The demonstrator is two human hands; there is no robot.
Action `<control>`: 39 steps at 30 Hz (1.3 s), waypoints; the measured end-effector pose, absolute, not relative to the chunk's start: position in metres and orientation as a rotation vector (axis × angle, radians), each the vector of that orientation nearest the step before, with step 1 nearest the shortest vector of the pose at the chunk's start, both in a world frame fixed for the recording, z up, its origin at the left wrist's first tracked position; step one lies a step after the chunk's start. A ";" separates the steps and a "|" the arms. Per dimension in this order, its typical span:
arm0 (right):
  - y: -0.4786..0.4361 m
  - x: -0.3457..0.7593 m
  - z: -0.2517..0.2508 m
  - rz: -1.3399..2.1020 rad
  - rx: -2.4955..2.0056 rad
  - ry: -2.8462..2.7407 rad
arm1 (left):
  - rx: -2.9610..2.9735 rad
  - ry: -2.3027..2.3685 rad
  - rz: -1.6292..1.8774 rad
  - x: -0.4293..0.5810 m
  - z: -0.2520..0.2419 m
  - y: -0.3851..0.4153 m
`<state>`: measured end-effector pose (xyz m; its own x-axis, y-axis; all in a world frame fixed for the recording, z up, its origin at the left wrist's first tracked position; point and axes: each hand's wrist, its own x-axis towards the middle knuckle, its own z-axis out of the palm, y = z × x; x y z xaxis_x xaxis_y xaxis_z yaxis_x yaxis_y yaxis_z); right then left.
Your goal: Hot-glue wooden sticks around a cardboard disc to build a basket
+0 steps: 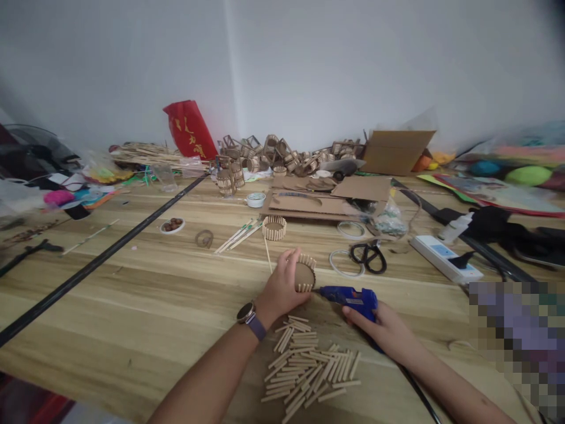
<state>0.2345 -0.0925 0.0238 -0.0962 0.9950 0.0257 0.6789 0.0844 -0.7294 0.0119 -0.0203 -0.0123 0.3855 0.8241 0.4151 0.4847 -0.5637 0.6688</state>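
Note:
Near the middle of the table, my left hand (286, 282) is closed around the left side of a round cardboard disc (304, 274) with short wooden sticks standing along its edge. My right hand (383, 327) grips a blue hot glue gun (353, 299). Its nozzle points left and sits at the lower right rim of the disc, touching or almost touching the sticks. Below my hands lies a loose pile of short wooden sticks (309, 371). A similar small stick-walled basket (274, 228) stands just beyond my left hand.
Black scissors (369, 257) and a roll ring (346, 263) lie right of the disc. Further right is a white power strip (445, 259) with a plug. Cardboard sheets (309, 203) and many small stick baskets (282, 154) fill the back. A bowl of brown beads (172, 225) stands left.

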 end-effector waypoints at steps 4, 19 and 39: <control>-0.092 0.233 0.027 0.744 -1.645 -1.840 | 2.223 1.149 1.019 0.012 -0.010 -0.021; -0.092 0.231 0.022 0.709 -1.657 -1.854 | 2.229 1.170 1.014 0.013 -0.010 -0.022; -0.093 0.230 0.021 0.691 -1.646 -1.875 | 2.223 1.165 1.026 0.013 -0.011 -0.022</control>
<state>0.2299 -0.0925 0.0211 -0.1026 0.9925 0.0662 0.7124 0.1198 -0.6914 0.0129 -0.0216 -0.0112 0.3742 0.8304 0.4128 0.5148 -0.5563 0.6524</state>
